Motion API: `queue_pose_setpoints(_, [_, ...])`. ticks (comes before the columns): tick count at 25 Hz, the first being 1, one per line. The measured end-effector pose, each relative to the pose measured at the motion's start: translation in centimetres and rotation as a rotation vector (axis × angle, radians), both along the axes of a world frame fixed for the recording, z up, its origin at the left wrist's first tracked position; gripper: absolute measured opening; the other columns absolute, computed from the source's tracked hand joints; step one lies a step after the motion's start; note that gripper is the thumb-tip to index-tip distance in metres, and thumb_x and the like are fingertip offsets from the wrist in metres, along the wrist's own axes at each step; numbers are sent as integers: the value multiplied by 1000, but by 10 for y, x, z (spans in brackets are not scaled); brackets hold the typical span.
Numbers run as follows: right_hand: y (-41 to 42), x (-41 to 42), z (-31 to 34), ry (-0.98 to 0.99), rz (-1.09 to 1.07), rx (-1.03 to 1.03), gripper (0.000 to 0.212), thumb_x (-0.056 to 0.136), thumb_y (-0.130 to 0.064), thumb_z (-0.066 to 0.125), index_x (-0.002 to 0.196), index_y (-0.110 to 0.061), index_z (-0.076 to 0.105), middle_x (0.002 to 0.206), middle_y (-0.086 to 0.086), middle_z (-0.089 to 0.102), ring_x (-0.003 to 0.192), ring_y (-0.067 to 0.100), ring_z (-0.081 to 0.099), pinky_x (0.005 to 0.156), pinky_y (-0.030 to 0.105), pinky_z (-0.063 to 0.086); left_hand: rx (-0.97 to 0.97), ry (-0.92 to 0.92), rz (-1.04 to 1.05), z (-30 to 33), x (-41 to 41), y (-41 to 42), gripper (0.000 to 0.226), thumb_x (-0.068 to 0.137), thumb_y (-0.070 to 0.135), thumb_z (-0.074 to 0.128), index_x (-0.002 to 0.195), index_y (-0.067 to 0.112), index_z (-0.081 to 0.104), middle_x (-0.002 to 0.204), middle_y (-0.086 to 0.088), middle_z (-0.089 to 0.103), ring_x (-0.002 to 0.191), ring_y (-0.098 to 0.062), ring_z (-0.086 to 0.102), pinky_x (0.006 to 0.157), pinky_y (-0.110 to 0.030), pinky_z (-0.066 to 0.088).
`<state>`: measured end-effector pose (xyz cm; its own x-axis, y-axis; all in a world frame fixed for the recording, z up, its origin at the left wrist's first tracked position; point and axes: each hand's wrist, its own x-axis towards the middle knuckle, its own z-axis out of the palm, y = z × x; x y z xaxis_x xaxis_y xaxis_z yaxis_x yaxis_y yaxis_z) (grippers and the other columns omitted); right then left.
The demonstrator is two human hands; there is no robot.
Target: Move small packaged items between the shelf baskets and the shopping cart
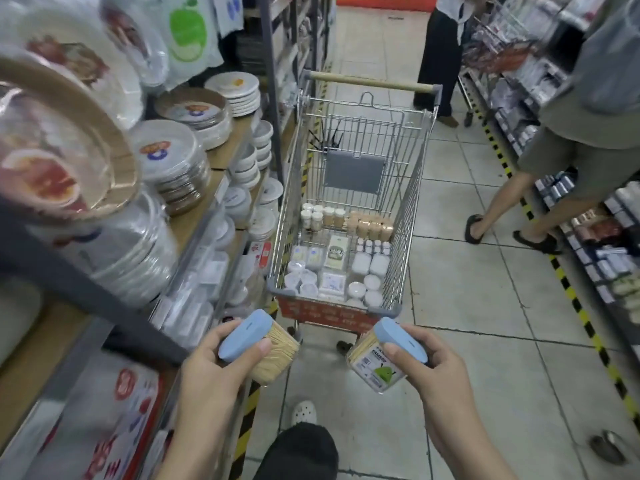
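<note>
I hold two blue-lidded toothpick boxes low in the frame, short of the shopping cart (349, 202).

My left hand (211, 365) has its fingers wrapped round the left toothpick box (259, 344) at lower centre-left; my right hand (433, 365) grips the right toothpick box (384, 358), label up, at lower centre-right. The cart at centre frame carries small packets (337, 258) on its floor. Stacked plates (173, 161) fill the shelf at left.
</note>
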<state>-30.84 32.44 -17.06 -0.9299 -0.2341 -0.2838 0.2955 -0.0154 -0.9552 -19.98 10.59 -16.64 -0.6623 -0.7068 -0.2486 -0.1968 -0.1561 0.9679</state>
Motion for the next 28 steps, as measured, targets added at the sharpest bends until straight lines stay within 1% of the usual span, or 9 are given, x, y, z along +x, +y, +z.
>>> queue_pose_setpoints(3, [-20,-40,-10,-14,-65,48,20,73,-1,77,87,-14,72,86,6,71,75,14,64,60,19,50,26,-16,-80,-4,-59,-26,31,69,8,79,95,19,68,92,-5,72,81,-19,66,65,-25,51])
queue_pose_setpoints(10, [-47,-111,-40,-82,-177,119,28,70,6,77,93,-7,68,89,13,71,74,18,63,57,16,51,11,-91,-200,-28,-161,-57,32,67,5,82,89,21,65,86,-2,71,79,-20,65,68,-30,50])
queue_pose_setpoints(14, [-55,-158,-59,-107,-134,221,30,71,-4,80,93,-22,73,95,-2,72,88,14,66,66,19,54,29,-162,-200,-45,-204,-73,33,67,2,81,90,18,65,88,-4,71,83,-22,65,77,-41,53])
queue_pose_setpoints(17, [-66,-209,-69,-99,-95,302,28,71,-11,81,93,-26,71,95,-8,70,90,10,65,65,17,53,27,-226,-175,-59,-243,-86,35,65,6,85,90,17,64,90,-6,70,87,-26,64,81,-50,53])
queue_pose_setpoints(18, [-71,-226,-73,-81,-72,334,28,72,-11,81,92,-28,70,95,-8,70,91,11,64,64,17,52,18,-250,-168,-63,-258,-89,37,62,9,88,90,18,64,90,-6,70,89,-27,64,81,-49,53])
queue_pose_setpoints(20, [-79,-262,-83,-49,-27,395,29,72,-10,81,91,-29,67,95,-9,69,90,11,63,64,14,50,-7,-283,-179,-70,-294,-92,38,61,8,88,88,17,62,90,-6,68,88,-26,63,76,-38,52])
queue_pose_setpoints(23, [-87,-314,-100,-47,-1,451,31,74,-9,79,87,-32,63,93,-12,66,86,4,60,62,11,47,-64,-312,-253,-84,-353,-87,33,67,3,82,85,20,59,89,-1,65,85,-15,61,64,-22,44])
queue_pose_setpoints(25, [-91,-340,-112,-51,17,479,32,74,-9,78,85,-34,61,92,-15,65,85,-1,59,62,11,46,-64,-315,-290,-96,-385,-83,34,68,3,81,85,21,57,90,1,63,83,-8,58,64,-21,43])
queue_pose_setpoints(28, [-97,-370,-135,-77,6,501,31,73,-14,80,84,-35,60,93,-18,64,88,-2,59,68,12,43,-44,-357,-326,-118,-418,-80,33,69,5,81,87,21,57,94,4,62,85,-8,57,65,-23,44])
